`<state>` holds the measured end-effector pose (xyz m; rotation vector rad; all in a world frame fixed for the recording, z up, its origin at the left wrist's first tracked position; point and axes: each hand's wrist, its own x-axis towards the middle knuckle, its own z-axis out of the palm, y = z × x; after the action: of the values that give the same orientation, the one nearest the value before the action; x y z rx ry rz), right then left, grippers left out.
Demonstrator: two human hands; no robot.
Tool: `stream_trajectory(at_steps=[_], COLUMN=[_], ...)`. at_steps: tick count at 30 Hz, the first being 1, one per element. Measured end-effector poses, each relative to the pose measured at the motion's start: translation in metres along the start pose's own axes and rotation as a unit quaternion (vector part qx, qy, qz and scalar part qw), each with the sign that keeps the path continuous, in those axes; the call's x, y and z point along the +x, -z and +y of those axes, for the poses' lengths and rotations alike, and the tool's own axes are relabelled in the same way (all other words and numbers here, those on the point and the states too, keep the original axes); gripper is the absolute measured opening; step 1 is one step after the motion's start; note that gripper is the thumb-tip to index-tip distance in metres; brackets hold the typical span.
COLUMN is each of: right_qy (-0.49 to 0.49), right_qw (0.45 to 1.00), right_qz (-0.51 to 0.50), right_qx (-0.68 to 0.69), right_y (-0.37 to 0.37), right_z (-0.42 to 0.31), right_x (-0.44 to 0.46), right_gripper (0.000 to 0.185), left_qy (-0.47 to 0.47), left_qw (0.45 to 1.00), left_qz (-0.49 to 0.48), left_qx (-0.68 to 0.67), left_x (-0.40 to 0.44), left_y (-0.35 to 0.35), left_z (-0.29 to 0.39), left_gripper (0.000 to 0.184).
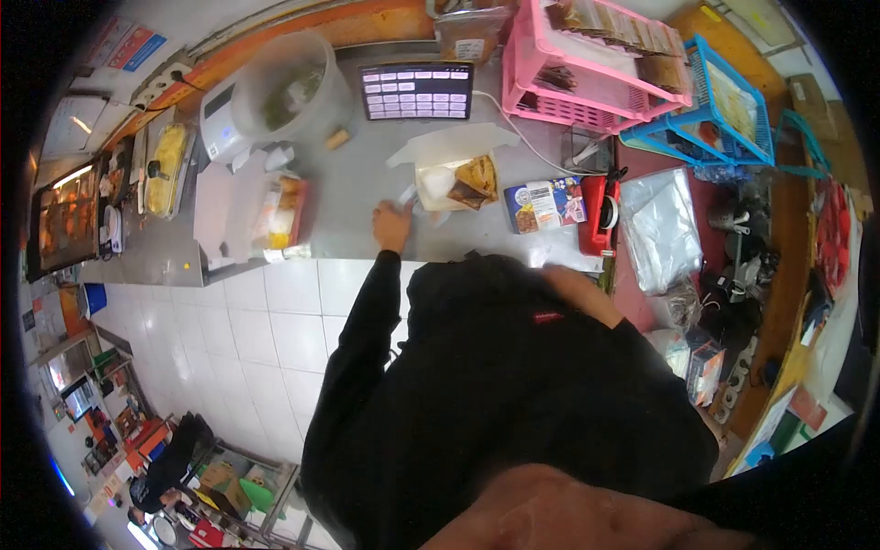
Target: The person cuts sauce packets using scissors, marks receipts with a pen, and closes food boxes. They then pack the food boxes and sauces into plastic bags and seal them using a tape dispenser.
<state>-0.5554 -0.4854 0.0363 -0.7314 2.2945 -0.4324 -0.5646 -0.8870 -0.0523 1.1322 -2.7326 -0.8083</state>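
Observation:
At the metal counter, my left hand is beside an open food box, its fingers closed round a small pale item that I cannot make out. White rice and a browned piece of food lie in that box. My right hand is low by the counter's front edge, near my body, blurred, with its fingers hidden. A closed printed box with a label lies right of the open one, next to a red tape dispenser.
Behind stand a lit tablet, a large translucent tub, a white label printer, pink baskets and a blue basket. Another open box sits at left. A person is far off at lower left.

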Motion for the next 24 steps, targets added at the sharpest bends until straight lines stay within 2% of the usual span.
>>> stream_trajectory(at_steps=[1,3,6,7,8,9,10,11,12,13,14,17,19,21,24], right_qy=[-0.085,0.118,0.200,0.192,0.172,0.087,0.043,0.007,-0.150,-0.202,-0.249,-0.268,-0.281,-0.303,-0.321], right_qw=[0.992,0.975,0.978,0.961,0.952,0.943,0.904,0.877,0.850,0.847,0.842,0.898,0.875,0.837,0.856], right_qz=[-0.092,-0.042,-0.049,-0.010,0.104,0.259,0.403,0.480,0.500,0.482,0.461,0.336,0.362,0.384,0.338], right_qx=[-0.030,-0.183,0.032,0.198,0.231,0.192,0.135,0.026,-0.065,-0.096,-0.126,-0.093,-0.158,-0.245,-0.225], right_y=[0.050,0.098,0.152,0.152,0.151,0.158,0.160,0.171,0.175,0.166,0.158,0.159,0.156,0.161,0.164], right_z=[-0.053,-0.074,-0.097,-0.084,-0.064,-0.055,-0.021,0.011,0.029,0.054,0.075,0.101,0.111,0.094,0.083], right_x=[-0.008,-0.022,-0.024,-0.013,0.002,0.012,0.034,0.048,0.055,0.063,0.069,0.078,0.085,0.078,0.072], right_gripper=[0.024,0.019,0.015,0.013,0.019,0.023,0.028,0.028,0.030,0.029,0.027,0.029,0.029,0.026,0.033], left_qy=[0.001,-0.001,-0.069,-0.086,-0.047,-0.004,0.039,0.069,0.098,0.124,0.129,0.164,0.042,0.024,-0.051], left_qw=[1.000,1.000,0.997,0.995,0.992,0.981,0.960,0.903,0.822,0.719,0.632,0.596,0.369,0.385,0.314], left_qz=[-0.007,-0.029,-0.046,-0.056,-0.067,-0.077,-0.086,-0.099,-0.109,-0.112,-0.153,-0.188,-0.375,-0.371,-0.438], left_qx=[-0.001,-0.006,-0.005,-0.005,-0.093,-0.180,-0.263,-0.413,-0.551,-0.675,-0.749,-0.763,-0.849,-0.845,-0.841], left_x=[0.001,-0.001,0.010,0.014,0.015,0.012,0.008,0.003,-0.001,-0.005,-0.007,-0.029,-0.029,-0.051,-0.066], left_y=[-0.004,-0.010,-0.042,-0.046,-0.042,-0.032,-0.022,-0.011,0.004,0.020,0.038,0.116,0.141,0.189,0.224], left_z=[0.006,0.017,-0.007,-0.011,-0.013,-0.014,-0.013,-0.008,-0.001,0.007,0.017,0.076,0.098,0.147,0.183], left_gripper=[0.037,0.038,0.035,0.035,0.033,0.032,0.031,0.034,0.038,0.041,0.053,0.049,0.039,0.033,0.037])
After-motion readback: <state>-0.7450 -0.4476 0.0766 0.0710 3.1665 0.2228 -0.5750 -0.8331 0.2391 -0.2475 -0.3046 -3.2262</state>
